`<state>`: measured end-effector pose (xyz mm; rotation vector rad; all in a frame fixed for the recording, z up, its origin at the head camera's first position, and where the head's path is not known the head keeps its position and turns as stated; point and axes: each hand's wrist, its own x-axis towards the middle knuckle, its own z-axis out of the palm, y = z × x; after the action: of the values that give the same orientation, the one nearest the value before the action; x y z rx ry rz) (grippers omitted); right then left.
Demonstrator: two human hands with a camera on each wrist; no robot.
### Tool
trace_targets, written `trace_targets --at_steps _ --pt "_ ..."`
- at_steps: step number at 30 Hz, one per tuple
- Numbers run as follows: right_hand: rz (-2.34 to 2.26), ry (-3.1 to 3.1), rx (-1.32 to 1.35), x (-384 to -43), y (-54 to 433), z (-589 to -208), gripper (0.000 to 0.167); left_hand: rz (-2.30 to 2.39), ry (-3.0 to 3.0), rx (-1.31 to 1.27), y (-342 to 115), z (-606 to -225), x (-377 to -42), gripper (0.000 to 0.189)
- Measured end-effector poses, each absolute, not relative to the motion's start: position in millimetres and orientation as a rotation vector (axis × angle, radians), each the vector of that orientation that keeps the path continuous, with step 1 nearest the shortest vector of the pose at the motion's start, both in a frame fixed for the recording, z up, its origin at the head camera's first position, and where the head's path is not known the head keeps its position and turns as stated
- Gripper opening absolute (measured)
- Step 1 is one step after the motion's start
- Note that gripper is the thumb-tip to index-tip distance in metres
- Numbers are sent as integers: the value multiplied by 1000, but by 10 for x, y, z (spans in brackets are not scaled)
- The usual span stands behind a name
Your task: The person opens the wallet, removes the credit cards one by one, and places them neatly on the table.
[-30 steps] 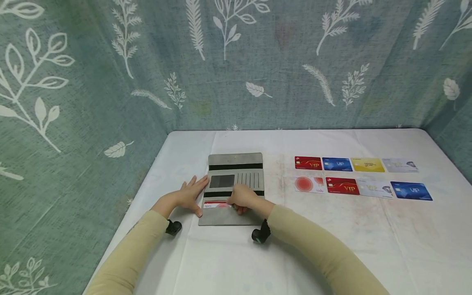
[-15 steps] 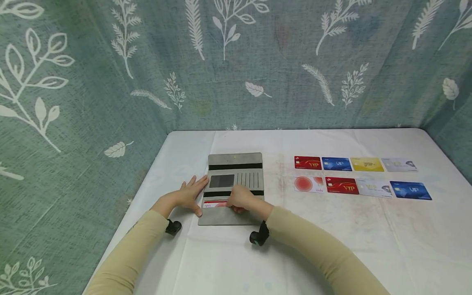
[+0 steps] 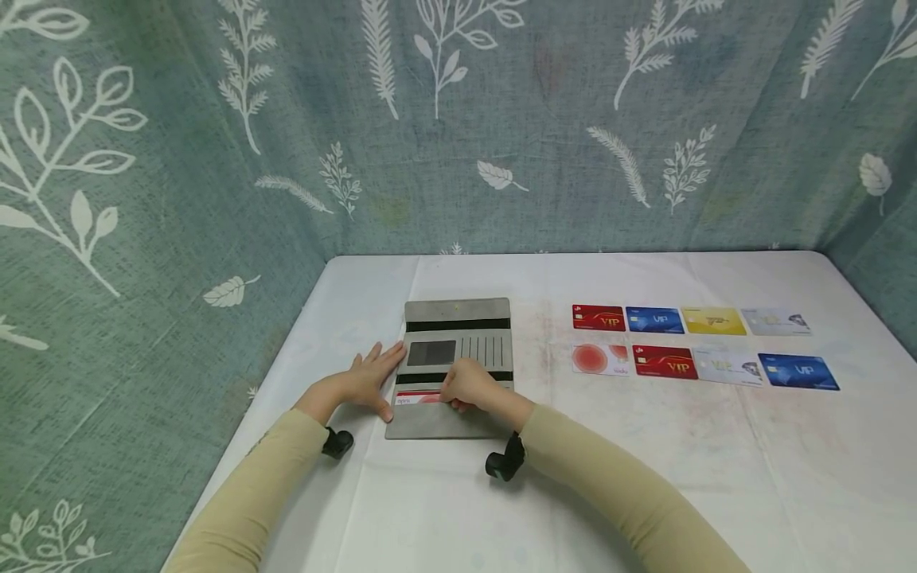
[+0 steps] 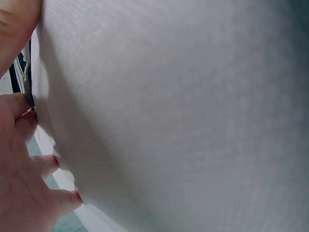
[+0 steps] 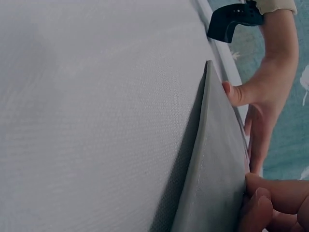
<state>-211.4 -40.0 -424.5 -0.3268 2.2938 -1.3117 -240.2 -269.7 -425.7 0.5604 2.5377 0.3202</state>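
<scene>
A grey bifold wallet (image 3: 458,309) lies spread flat on the white table, with black bands, a dark window and several card slots. Part of a white card with a red stripe and pink circle (image 3: 414,398) shows from its lower pocket. My left hand (image 3: 367,380) rests with fingers spread along the wallet's left edge, thumb at the lower left. My right hand (image 3: 469,385) has curled fingers and pinches the card's right end, which it covers. In the right wrist view, the fingertips (image 5: 257,198) meet at the grey wallet's (image 5: 219,145) far side; the grip is partly hidden.
Two rows of cards lie to the right, among them a red card (image 3: 598,317), a blue card (image 3: 655,320), a yellow card (image 3: 714,321) and a white card with pink circles (image 3: 600,360). A leaf-patterned curtain (image 3: 458,183) stands behind the table (image 3: 430,509).
My right hand has shifted very slightly left along the card, and its fingers have tucked in a little. My left hand and the wallet stay in place.
</scene>
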Motion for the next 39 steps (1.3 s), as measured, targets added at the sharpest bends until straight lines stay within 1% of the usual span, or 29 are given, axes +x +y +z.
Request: trace_targets --at_steps 5,12,23,34,36,39 --pt "-1297 2329 -347 -2096 -406 -4283 11 318 2538 566 -2696 -4278 -2403 128" --pt "-1303 2409 -372 -2057 -440 -4340 16 307 2541 575 -2712 -4302 -2412 129" --pt "-1224 2507 -385 -2013 -486 -4320 20 326 2530 585 -2711 -4284 -2420 129" --pt "-1300 2439 -326 -2069 -495 -4314 15 320 2530 566 -2698 -4304 -2423 130" --pt "-1316 2432 -314 -2082 -494 -4320 18 327 2532 564 -2694 -4297 -2421 129" --pt "-1339 2428 -304 -2097 -497 -4329 29 332 2538 557 -2689 -4281 -2418 129"
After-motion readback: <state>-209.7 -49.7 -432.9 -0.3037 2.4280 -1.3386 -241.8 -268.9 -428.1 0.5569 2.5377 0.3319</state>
